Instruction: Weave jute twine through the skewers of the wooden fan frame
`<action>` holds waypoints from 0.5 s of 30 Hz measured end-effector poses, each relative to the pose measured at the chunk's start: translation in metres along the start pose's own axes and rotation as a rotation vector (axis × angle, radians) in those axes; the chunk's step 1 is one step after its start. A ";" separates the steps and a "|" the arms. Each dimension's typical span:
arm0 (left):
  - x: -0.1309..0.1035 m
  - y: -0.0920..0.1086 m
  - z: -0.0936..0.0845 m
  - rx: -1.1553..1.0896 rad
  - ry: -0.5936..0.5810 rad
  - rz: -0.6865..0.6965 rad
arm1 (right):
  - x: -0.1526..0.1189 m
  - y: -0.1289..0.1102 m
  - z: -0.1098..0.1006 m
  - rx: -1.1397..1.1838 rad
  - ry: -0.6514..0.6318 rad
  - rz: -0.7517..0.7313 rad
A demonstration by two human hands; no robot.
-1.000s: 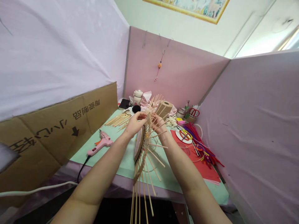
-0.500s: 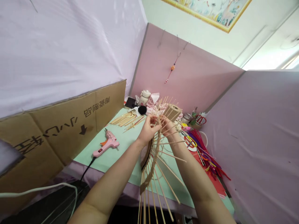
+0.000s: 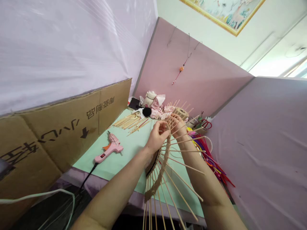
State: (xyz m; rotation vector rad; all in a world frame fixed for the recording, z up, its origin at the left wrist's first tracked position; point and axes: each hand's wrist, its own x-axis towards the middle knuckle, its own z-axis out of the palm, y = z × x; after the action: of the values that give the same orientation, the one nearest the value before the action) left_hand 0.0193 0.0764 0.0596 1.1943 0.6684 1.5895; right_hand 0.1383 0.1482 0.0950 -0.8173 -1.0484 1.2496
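Note:
Upright between my hands stands a round woven piece with a brown twine band (image 3: 165, 164). Thin wooden sticks (image 3: 184, 151) fan out from it in all directions. At the top of the band, my left hand (image 3: 156, 135) pinches its near edge with thumb and fingers. My right hand (image 3: 177, 125) is closed around the far upper side, partly hidden behind the sticks. A dark strip (image 3: 153, 164) runs along the inner left side of the piece. Whether a loose strand lies between my fingertips is too small to tell.
A pink glue gun (image 3: 111, 147) lies on the green tabletop (image 3: 134, 150) at left. Beyond it are a pile of loose sticks (image 3: 126, 121), a black round object (image 3: 146, 111) and a white jar (image 3: 149, 98). Colourful pipe cleaners (image 3: 216, 163) and red-handled scissors (image 3: 206, 124) are at right. A cardboard panel (image 3: 55, 134) stands left.
The woven piece has turned a little, its sticks reaching further right. My hands have shifted slightly right and remain on its upper edge. The camera view has tilted slightly.

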 end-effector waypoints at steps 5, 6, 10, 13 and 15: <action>0.000 -0.003 -0.002 0.013 0.016 0.033 | -0.004 0.003 0.007 -0.002 0.072 -0.068; 0.000 -0.003 -0.003 0.025 0.011 0.041 | -0.005 0.004 0.007 -0.006 0.082 -0.080; -0.002 -0.001 -0.004 0.077 -0.027 0.089 | -0.006 0.004 0.008 -0.035 0.111 -0.115; 0.000 -0.002 -0.005 0.129 -0.051 0.141 | -0.005 0.004 0.009 -0.049 0.121 -0.117; 0.002 -0.002 -0.007 0.175 -0.068 0.178 | -0.004 0.005 0.008 -0.044 0.109 -0.116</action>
State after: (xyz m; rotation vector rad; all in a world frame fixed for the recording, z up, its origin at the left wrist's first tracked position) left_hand 0.0138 0.0797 0.0559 1.4651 0.6828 1.6546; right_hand 0.1289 0.1449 0.0924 -0.8376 -1.0235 1.0759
